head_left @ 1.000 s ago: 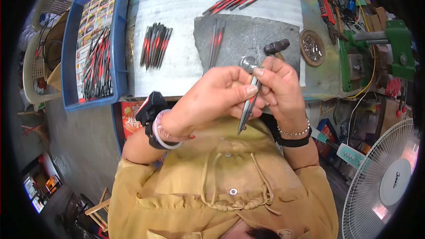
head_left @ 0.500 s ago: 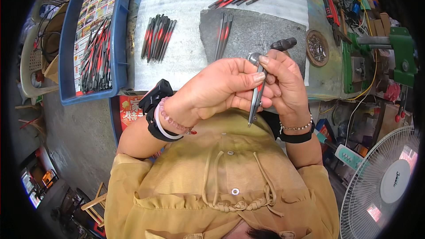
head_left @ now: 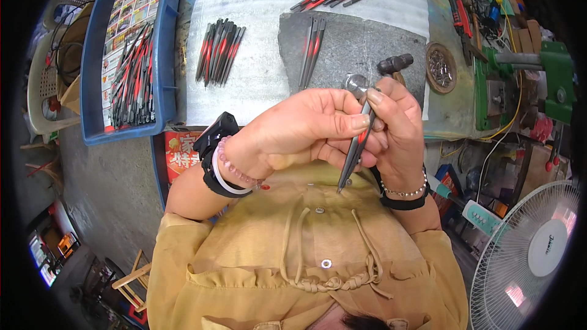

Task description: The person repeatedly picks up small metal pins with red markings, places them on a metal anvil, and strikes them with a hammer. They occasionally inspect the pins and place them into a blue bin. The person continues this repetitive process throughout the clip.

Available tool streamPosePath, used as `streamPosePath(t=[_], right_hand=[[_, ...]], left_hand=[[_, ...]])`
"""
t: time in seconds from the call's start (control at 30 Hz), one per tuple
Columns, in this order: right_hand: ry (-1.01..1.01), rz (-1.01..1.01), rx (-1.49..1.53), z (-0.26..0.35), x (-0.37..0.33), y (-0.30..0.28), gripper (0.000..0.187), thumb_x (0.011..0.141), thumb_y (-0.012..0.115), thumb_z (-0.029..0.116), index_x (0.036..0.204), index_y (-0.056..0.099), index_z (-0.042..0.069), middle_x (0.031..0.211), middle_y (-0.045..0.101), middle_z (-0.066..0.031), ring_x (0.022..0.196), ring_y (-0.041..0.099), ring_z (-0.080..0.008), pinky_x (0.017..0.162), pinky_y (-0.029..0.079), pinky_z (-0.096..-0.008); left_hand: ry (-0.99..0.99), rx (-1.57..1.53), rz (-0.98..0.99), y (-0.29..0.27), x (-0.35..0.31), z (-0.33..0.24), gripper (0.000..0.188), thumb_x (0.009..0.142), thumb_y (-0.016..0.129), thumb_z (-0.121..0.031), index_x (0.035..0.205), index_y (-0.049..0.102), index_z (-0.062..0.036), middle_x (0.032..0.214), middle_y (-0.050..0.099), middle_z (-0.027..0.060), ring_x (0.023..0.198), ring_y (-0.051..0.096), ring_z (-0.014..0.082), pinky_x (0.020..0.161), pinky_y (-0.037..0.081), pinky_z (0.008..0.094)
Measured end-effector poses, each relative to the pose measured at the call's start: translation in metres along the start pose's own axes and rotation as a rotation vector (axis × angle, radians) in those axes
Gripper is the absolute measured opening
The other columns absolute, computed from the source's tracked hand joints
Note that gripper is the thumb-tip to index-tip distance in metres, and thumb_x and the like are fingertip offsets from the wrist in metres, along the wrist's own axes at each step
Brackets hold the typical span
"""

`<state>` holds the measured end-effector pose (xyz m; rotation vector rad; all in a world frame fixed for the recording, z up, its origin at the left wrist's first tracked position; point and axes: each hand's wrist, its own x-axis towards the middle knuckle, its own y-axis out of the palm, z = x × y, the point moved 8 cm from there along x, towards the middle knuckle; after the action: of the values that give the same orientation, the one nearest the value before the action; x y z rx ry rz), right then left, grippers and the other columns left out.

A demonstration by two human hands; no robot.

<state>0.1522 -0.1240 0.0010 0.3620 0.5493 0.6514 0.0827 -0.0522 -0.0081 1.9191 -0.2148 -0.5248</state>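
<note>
Head view: blue tray (head_left: 92, 61) holds red-black tools (head_left: 133, 76)

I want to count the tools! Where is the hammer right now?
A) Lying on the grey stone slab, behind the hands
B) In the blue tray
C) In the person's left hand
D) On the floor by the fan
A: the hammer lies on the grey stone slab, just past the right hand, while both hands hold a thin metal tool.
</note>
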Motion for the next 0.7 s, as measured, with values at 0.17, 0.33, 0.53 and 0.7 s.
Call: streamPosePath(t=[0.17,0.33,0.53,0.7], right_hand=[[0.015,-0.005,0.059,-0.007,0.005,-0.003,0.019,0.094,0.059,0.010,0.077,0.053,0.007,0.062,0.049,0.0022,0.042,0.033,-0.0012,0.039,0.025,-0.0186],[-0.002,0.005,0.098,-0.010,0.006,-0.004,0.019,0.095,0.059,0.010,0.077,0.053,0.007,0.063,0.049,0.0020,0.043,0.034,-0.0015,0.039,0.025,-0.0182],[-0.045,-0.010,0.078,-0.009,0.002,-0.003,0.019,0.096,0.058,0.010,0.078,0.053,0.007,0.064,0.049,0.0016,0.043,0.034,-0.0017,0.040,0.026,-0.0182],[-0.076,-0.020,0.097,-0.006,-0.001,0.005,0.017,0.097,0.056,0.011,0.082,0.055,0.005,0.064,0.050,0.0007,0.045,0.035,-0.0032,0.042,0.028,-0.0195]], left_hand=[[-0.022,-0.039,0.079,-0.007,0.008,0.003,0.020,0.096,0.061,-0.018,0.103,0.057,0.0008,0.103,0.069,0.0161,0.091,0.071,0.0259,0.077,0.061,0.0338],[-0.036,-0.067,0.142,-0.009,0.011,0.004,0.021,0.097,0.060,-0.017,0.105,0.058,0.0014,0.103,0.070,0.0163,0.092,0.071,0.0254,0.076,0.061,0.0334],[-0.033,-0.051,0.141,-0.005,0.010,0.000,0.017,0.097,0.059,-0.014,0.102,0.057,0.0018,0.102,0.069,0.0189,0.090,0.072,0.0262,0.072,0.061,0.0310],[0.091,0.327,-0.104,-0.011,-0.008,-0.023,0.016,0.096,0.061,-0.015,0.098,0.057,0.0002,0.103,0.068,0.0177,0.084,0.072,0.0201,0.060,0.056,0.0209]])
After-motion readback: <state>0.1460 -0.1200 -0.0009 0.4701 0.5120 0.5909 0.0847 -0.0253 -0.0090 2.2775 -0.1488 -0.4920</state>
